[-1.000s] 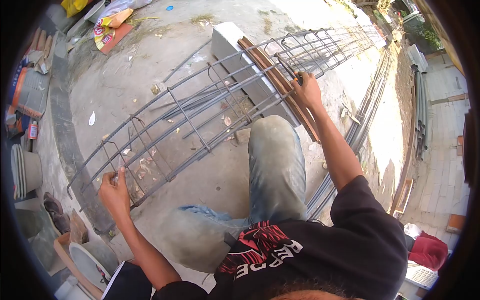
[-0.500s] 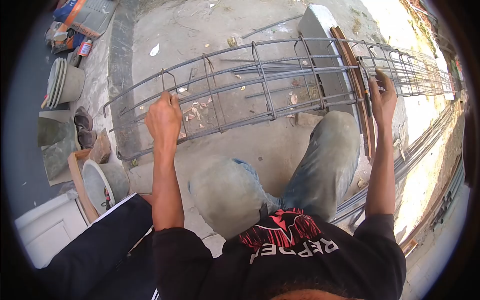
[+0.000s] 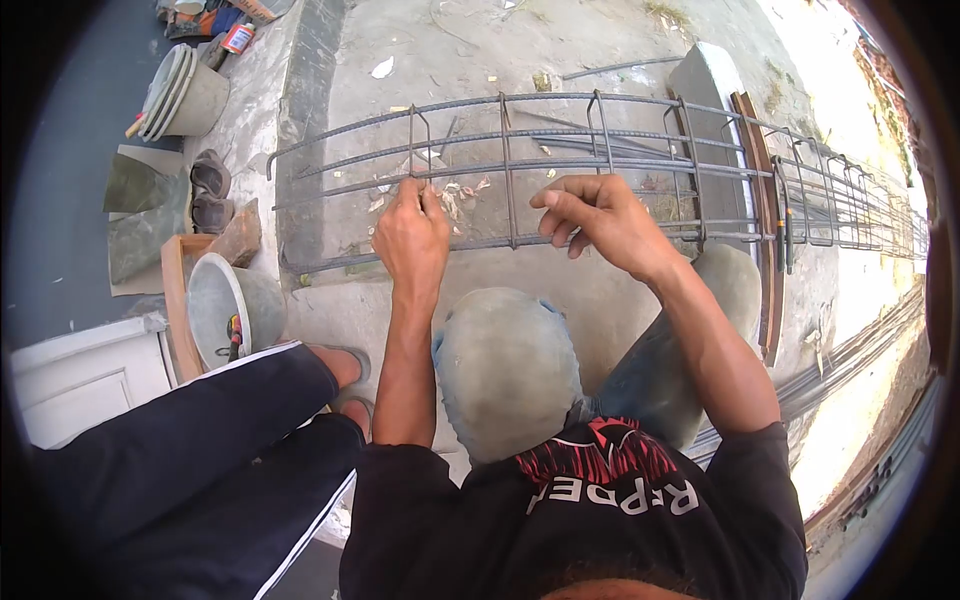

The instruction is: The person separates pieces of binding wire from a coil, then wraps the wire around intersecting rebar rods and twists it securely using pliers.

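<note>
A long rebar cage [image 3: 360, 165] of ribbed bars and bent stirrups stretches across in front of my knees. My left hand [image 3: 412, 232] is closed at a stirrup [image 3: 412, 135], fingers gripping where it meets a lengthwise bar; exactly what lies between the fingertips is hidden. To its right, my right hand [image 3: 608, 222] hovers over the near bars with bent, parted fingers and nothing visible in them. A tool with two dark, orange-marked handles [image 3: 784, 225] hangs by the cage near the brown support bar [image 3: 757, 200].
A grey block [image 3: 708, 85] stands under the cage. At left are stacked buckets [image 3: 190, 95], dark sandals [image 3: 211, 185], a wooden frame [image 3: 176, 290] and a bucket [image 3: 225, 310] containing a tool. Another person's dark trouser leg [image 3: 200, 430] is close by on my left.
My right hand has moved left, away from the dark-handled tool, toward my left hand. My left hand stays at the same stirrup. The view has shifted, and the other person's feet now show.
</note>
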`<act>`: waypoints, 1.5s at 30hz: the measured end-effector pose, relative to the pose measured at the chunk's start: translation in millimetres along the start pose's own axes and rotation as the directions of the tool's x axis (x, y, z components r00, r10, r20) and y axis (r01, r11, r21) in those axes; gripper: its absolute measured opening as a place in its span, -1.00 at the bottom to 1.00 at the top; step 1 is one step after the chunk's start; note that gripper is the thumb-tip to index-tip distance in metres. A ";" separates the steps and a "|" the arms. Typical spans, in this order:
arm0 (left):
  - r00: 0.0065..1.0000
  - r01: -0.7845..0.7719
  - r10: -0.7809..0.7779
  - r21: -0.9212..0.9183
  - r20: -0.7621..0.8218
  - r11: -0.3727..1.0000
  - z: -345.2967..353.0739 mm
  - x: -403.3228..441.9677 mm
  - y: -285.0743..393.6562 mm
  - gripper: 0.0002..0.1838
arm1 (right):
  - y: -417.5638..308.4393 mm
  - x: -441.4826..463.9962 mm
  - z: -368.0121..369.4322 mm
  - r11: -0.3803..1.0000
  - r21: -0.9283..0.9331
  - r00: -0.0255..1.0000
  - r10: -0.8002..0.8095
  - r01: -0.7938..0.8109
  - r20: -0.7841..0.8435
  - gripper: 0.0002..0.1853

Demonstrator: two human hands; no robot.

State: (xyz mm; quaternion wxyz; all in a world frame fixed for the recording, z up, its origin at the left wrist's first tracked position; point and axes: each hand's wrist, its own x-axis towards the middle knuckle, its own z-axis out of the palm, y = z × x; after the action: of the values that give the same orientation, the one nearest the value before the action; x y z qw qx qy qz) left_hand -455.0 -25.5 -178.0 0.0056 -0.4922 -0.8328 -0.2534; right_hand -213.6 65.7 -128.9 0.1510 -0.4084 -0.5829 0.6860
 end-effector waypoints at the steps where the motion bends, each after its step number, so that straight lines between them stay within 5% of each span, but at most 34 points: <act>1: 1.000 0.008 -0.009 -0.077 -0.014 0.997 2.6 -13.1 -10.1 -0.75 | 12.8 12.1 18.5 0.999 0.012 0.993 0.046 -0.047 0.105 -0.63; 3: 0.998 0.049 -0.059 -0.231 -0.038 0.972 4.7 -40.6 -28.3 -0.66 | 29.4 40.7 56.4 0.998 0.002 0.986 0.055 -0.056 0.154 -0.58; 6: 0.988 0.115 -0.061 -0.418 0.141 0.901 -1.8 -54.7 -18.6 -0.50 | 25.0 92.8 104.1 0.986 -0.168 0.999 0.025 -0.019 0.034 -0.56; 10: 0.991 0.034 0.040 -0.517 0.131 0.855 0.5 -61.2 -25.1 -0.40 | 23.1 138.4 124.8 0.883 -0.449 0.985 -0.168 0.139 -0.026 -0.64; 12: 0.985 0.128 -0.008 -0.704 0.171 0.699 -28.6 -57.5 -18.5 -0.39 | 12.4 142.5 120.2 0.858 -0.478 0.968 -0.245 0.189 -0.057 -0.71; 13: 0.958 0.278 -0.170 -0.883 0.229 0.377 -39.3 -55.9 -20.9 -0.45 | 1.5 144.8 111.6 0.794 -0.572 0.956 -0.288 0.206 -0.054 -0.70; 15: 0.929 0.231 -0.318 -0.968 0.188 0.100 -59.9 -43.2 -37.9 -0.54 | -0.3 165.6 86.4 0.551 -0.804 0.938 -0.345 0.223 0.024 -0.70; 18: 0.923 0.287 -0.353 -0.886 0.154 0.365 -59.6 -17.8 -84.6 -0.62 | -29.5 159.1 92.1 0.203 -0.916 0.929 -0.213 0.345 0.303 -0.73; 20: 0.892 0.343 -0.412 -0.871 0.185 0.352 -46.1 -6.1 -105.0 -0.64 | -59.6 147.3 120.1 0.073 -0.846 0.849 -0.025 0.529 0.528 -0.76; 23: 0.869 0.403 -0.454 -0.815 0.198 0.416 -25.5 -6.6 -108.9 -0.68 | -91.2 183.5 141.2 0.026 -0.878 0.874 -0.117 0.477 0.471 -0.75; 27: 0.892 0.390 -0.422 -0.749 0.163 0.535 -12.9 -15.0 -104.9 -0.71 | -85.2 187.9 116.2 -0.349 -0.833 0.891 0.016 0.430 0.454 -0.74; 28: 0.895 0.384 -0.423 -0.731 0.144 0.564 -10.2 -14.9 -104.7 -0.72 | -69.5 184.7 110.9 -0.292 -0.767 0.800 -0.009 0.571 0.599 -0.77; 30: 0.902 0.377 -0.415 -0.684 0.119 0.625 -4.7 -18.3 -102.3 -0.72 | -82.6 168.8 142.8 -0.209 -0.772 0.798 0.092 0.601 0.596 -0.75; 33: 0.902 0.399 -0.406 -0.638 0.145 0.659 -4.1 -17.7 -97.8 -0.73 | -95.8 202.4 143.7 -0.140 -0.898 0.897 -0.097 0.417 0.432 -0.71; 37: 0.900 0.407 -0.411 -0.613 0.144 0.677 -15.8 -20.7 -101.0 -0.75 | -68.6 188.8 123.2 -0.303 -0.826 0.878 0.110 0.475 0.465 -0.70; 38: 0.901 0.402 -0.413 -0.605 0.131 0.687 -14.2 -20.3 -105.4 -0.75 | -77.9 174.2 133.4 -0.244 -0.822 0.857 0.176 0.514 0.484 -0.71; 43: 0.920 0.336 -0.388 -0.624 0.055 0.706 -15.8 -17.2 -100.7 -0.75 | -78.2 192.1 103.0 -0.053 -0.952 0.936 -0.176 0.301 0.305 -0.76; 45: 0.926 0.322 -0.374 -0.612 0.046 0.723 -21.7 -15.1 -93.0 -0.75 | -66.0 169.8 110.9 -0.120 -0.901 0.901 -0.069 0.418 0.428 -0.75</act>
State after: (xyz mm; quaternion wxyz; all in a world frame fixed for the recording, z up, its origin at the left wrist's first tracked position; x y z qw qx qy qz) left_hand -529.0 -83.1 -201.7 -0.1670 -0.2919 -0.7827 -0.5237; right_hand -418.5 124.8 -134.7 -0.1395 -0.1845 -0.9718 0.0461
